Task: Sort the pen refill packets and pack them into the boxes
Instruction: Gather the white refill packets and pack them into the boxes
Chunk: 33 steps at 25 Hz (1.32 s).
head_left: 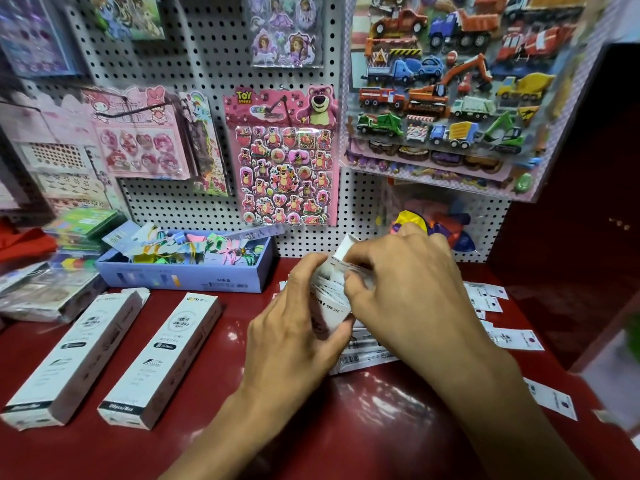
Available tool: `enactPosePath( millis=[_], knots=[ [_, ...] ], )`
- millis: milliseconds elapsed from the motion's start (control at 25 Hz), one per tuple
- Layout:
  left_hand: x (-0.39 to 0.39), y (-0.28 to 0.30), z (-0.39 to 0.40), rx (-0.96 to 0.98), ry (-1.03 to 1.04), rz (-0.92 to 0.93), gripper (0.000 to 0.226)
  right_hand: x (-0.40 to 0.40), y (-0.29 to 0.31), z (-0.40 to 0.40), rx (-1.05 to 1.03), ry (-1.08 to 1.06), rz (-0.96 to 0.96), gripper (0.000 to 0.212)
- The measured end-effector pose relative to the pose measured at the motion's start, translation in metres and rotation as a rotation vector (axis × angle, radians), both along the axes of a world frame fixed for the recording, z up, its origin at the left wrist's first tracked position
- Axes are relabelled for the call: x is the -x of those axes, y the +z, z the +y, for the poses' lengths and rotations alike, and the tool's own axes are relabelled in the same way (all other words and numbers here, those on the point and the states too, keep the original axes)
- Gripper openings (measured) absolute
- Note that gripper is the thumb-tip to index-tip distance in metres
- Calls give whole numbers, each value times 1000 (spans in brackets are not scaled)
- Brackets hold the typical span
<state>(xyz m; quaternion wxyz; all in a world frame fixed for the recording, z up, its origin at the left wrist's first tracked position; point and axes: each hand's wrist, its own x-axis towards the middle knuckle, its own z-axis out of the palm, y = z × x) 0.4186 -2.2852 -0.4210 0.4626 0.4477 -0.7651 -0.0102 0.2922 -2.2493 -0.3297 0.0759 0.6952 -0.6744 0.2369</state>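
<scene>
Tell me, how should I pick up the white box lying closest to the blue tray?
Grip the white box across its two long sides near the middle, coming down from above. It lies flat and narrow on the red counter, with bare space on either side for fingers.

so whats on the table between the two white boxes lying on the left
Nothing: the head view shows only bare red table between the left white box and the right white box; they lie side by side, apart.

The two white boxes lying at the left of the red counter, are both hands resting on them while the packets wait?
Not quite. In the head view the two white boxes lie untouched. The left hand and the right hand are both gripping a third white box over the loose packets.
</scene>
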Motion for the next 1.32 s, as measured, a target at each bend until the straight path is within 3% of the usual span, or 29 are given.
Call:
enactPosePath(
  millis=[200,320,520,680,1000,1120,1240,1280,1320],
  knots=[
    [0,1,2,-25,-6,47,88,-4,-4,-2,-106,71,-30,20],
    [0,1,2,-57,-28,94,91,-5,-11,-5,24,79,-172,16],
    [0,3,0,-85,-16,156,78,-7,-24,-11,66,110,-116,21],
    [-4,3,-3,-88,-9,158,77,-6,-39,-18,308,196,-218,16],
    [-4,-3,-7,-84,-3,120,72,2,-49,-22,237,275,-191,28],
    [-8,-4,-13,-96,32,149,76,6,-55,-24,198,378,-530,34],
    [-20,5,-24,-174,113,312,79,35,-57,-26,262,221,-1063,28],
    [-25,7,-27,-200,128,334,75,50,-60,-29,233,137,-1159,27],
    [-28,10,-30,-225,133,334,70,65,-64,-32,161,68,-1136,28]
  ],
)
